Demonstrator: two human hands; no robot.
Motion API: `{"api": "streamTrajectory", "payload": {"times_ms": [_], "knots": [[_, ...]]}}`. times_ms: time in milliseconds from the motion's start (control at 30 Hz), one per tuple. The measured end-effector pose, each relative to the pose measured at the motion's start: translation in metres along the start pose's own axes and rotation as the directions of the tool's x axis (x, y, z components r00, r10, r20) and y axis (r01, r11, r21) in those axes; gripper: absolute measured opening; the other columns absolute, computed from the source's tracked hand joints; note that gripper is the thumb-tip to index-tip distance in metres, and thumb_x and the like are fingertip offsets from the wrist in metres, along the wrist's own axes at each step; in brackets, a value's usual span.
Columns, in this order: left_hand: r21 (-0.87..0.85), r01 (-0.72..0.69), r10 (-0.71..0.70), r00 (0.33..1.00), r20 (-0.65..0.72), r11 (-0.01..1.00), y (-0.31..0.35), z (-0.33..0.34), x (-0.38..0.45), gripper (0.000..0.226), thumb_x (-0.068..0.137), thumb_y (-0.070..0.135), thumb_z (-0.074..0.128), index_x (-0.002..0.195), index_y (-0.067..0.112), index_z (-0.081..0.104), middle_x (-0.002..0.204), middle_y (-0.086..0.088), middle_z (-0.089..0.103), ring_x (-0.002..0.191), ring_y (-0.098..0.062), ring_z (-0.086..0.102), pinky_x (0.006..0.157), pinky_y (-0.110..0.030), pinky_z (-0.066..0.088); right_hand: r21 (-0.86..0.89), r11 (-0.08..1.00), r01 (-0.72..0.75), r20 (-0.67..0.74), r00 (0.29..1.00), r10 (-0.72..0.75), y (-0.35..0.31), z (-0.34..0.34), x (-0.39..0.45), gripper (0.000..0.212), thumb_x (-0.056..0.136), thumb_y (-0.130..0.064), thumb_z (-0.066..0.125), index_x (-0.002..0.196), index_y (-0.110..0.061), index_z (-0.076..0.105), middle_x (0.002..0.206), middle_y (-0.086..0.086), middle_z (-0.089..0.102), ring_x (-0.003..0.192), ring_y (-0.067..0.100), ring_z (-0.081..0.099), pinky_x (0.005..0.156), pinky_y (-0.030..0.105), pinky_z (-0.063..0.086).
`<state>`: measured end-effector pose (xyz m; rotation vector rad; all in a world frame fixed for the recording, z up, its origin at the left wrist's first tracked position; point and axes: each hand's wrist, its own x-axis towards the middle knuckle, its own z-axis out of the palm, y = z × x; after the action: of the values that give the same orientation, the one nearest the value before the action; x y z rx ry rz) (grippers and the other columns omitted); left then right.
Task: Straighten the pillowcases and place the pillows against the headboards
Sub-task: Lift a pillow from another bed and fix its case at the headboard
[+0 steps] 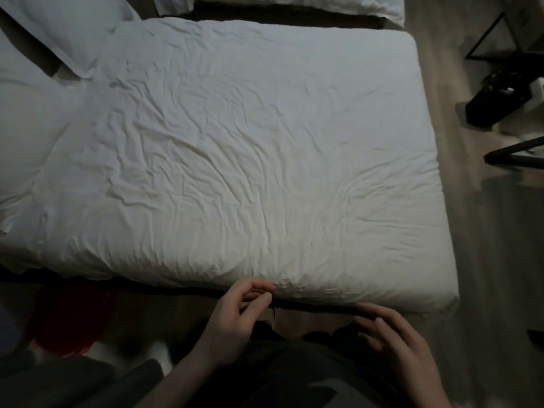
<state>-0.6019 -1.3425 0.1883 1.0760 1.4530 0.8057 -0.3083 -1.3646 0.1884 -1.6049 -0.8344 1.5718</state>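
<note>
A white pillow lies at the bed's far left corner, partly cut off by the frame. A second, larger white pillow lies along the left end of the mattress. The wrinkled white sheet covers the bed. My left hand is at the near mattress edge, its fingers curled, with thumb and forefinger pinching the puckered sheet edge. My right hand hovers just below the near edge with relaxed, spread fingers and holds nothing.
Another bed with white bedding stands beyond a dark gap at the top. On the wood floor to the right are a black object and black metal furniture legs. Something red sits under the near left side.
</note>
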Motion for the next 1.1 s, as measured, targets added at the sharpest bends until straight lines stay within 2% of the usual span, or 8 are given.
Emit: {"api": "streamTrajectory", "payload": {"times_ms": [67,200,300,367,667,867,1000,1100], "knots": [[-0.033,0.013,-0.014,0.999,-0.034,0.999,0.005,0.021,0.007,0.031,0.083,0.048,0.062,0.102,0.026,0.074,0.106,0.003,0.076,0.104,-0.014,0.071,0.094,-0.025,0.054,-0.002,1.0,-0.02,0.022,1.0,0.021,-0.007,-0.018,0.013,0.054,0.067,-0.057,0.082,0.104,-0.018,0.08,0.106,0.015,0.078,0.115,0.027,0.07,0.083,0.022,0.056],[-0.072,0.049,-0.057,0.991,-0.12,0.996,0.01,0.079,0.014,0.03,0.085,0.044,0.062,0.102,0.023,0.074,0.104,0.003,0.077,0.101,-0.013,0.071,0.089,-0.021,0.053,-0.075,0.997,0.032,0.121,0.992,-0.023,-0.019,-0.064,0.042,0.071,0.054,-0.072,0.086,0.104,-0.021,0.081,0.103,0.015,0.079,0.106,0.021,0.074,0.084,0.02,0.058],[-0.084,0.058,-0.074,0.974,-0.213,0.995,0.012,0.139,0.011,0.037,0.083,0.05,0.06,0.103,0.023,0.074,0.101,0.0,0.077,0.099,-0.015,0.072,0.087,-0.023,0.054,-0.104,0.994,0.023,0.213,0.977,0.0,-0.032,-0.115,0.063,0.036,0.077,-0.044,0.075,0.102,-0.019,0.08,0.1,0.012,0.08,0.108,0.024,0.073,0.08,0.017,0.058],[-0.103,0.087,-0.112,0.955,-0.275,0.991,0.012,0.183,0.005,0.029,0.085,0.048,0.062,0.101,0.028,0.074,0.101,-0.001,0.076,0.097,-0.015,0.071,0.088,-0.025,0.053,-0.161,0.986,0.049,0.266,0.964,-0.004,-0.036,-0.155,0.072,0.047,0.073,-0.058,0.077,0.103,-0.022,0.08,0.101,0.007,0.08,0.105,0.019,0.074,0.079,0.015,0.057],[-0.209,0.089,-0.171,0.891,-0.42,0.974,0.033,0.318,-0.035,0.026,0.088,0.036,0.063,0.103,0.018,0.074,0.102,-0.003,0.077,0.099,-0.014,0.072,0.087,-0.022,0.053,-0.258,0.964,0.067,0.395,0.918,0.042,-0.053,-0.272,0.087,0.023,0.093,-0.019,0.061,0.107,-0.016,0.078,0.105,0.007,0.079,0.109,0.024,0.073,0.091,0.03,0.059],[-0.264,0.07,-0.191,0.863,-0.468,0.962,0.034,0.322,-0.04,0.026,0.082,0.024,0.063,0.097,0.007,0.075,0.097,-0.01,0.076,0.089,-0.013,0.07,0.077,-0.017,0.052,-0.267,0.957,0.117,0.409,0.912,0.003,-0.057,-0.27,0.076,0.05,0.079,-0.061,0.072,0.109,-0.022,0.078,0.108,0.003,0.079,0.11,0.019,0.073,0.092,0.026,0.057],[-0.198,0.08,-0.16,0.89,-0.426,0.977,0.029,0.323,-0.028,0.025,0.085,0.029,0.063,0.099,0.013,0.075,0.096,-0.013,0.076,0.093,-0.026,0.07,0.079,-0.02,0.052,-0.225,0.967,0.117,0.344,0.938,-0.034,-0.056,-0.291,0.064,0.053,0.076,-0.06,0.075,0.11,-0.02,0.078,0.105,0.005,0.079,0.108,0.022,0.073,0.089,0.028,0.058],[-0.158,0.075,-0.131,0.913,-0.387,0.985,0.033,0.336,-0.019,0.018,0.09,0.024,0.064,0.101,0.014,0.074,0.1,-0.007,0.076,0.096,-0.021,0.071,0.082,-0.015,0.051,-0.218,0.968,0.122,0.285,0.957,-0.056,-0.054,-0.312,0.066,0.08,0.052,-0.084,0.077,0.107,-0.026,0.079,0.104,0.007,0.08,0.106,0.018,0.074,0.092,0.032,0.058]]}}
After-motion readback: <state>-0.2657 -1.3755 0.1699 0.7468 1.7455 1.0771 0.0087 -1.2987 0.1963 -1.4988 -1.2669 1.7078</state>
